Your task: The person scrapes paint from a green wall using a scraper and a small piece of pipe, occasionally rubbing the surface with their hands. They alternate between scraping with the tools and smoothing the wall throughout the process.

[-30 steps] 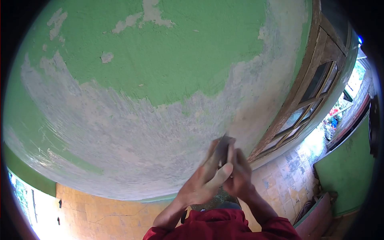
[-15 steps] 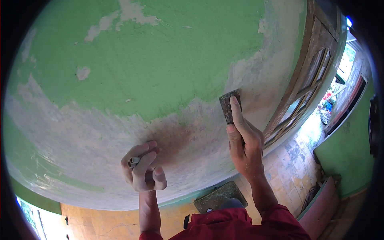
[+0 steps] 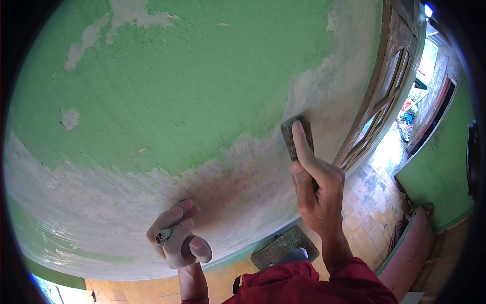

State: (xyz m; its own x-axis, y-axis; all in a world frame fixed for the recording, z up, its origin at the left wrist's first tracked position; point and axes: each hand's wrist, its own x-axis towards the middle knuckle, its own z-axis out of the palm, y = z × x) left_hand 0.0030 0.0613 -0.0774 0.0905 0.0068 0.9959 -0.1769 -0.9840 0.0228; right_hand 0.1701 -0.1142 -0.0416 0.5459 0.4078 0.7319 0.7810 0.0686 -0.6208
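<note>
My right hand (image 3: pixel 321 195) grips a putty knife (image 3: pixel 289 133), its index finger stretched along the dusty dark blade. The blade lies against the wall (image 3: pixel 202 76), where green paint meets a pale, scraped patch (image 3: pixel 258 152). Lower left, my left hand (image 3: pixel 177 243) is curled close to the bare plaster, its fingers coated in pale dust. A small grey rolled tube (image 3: pixel 163 235) pokes out between those fingers; what it is made of does not show.
A wooden window frame (image 3: pixel 374 106) with glass panes borders the wall on the right. Below lie a tiled floor (image 3: pixel 362 213) and a dark flat mat or slab (image 3: pixel 283 248). A reddish board (image 3: pixel 407 253) leans at lower right, near another green wall (image 3: pixel 435 177).
The view has shifted, so the wall patches sit farther left and lower. My left hand appears slightly lower; my right hand and the putty knife stay near the same wall patch.
</note>
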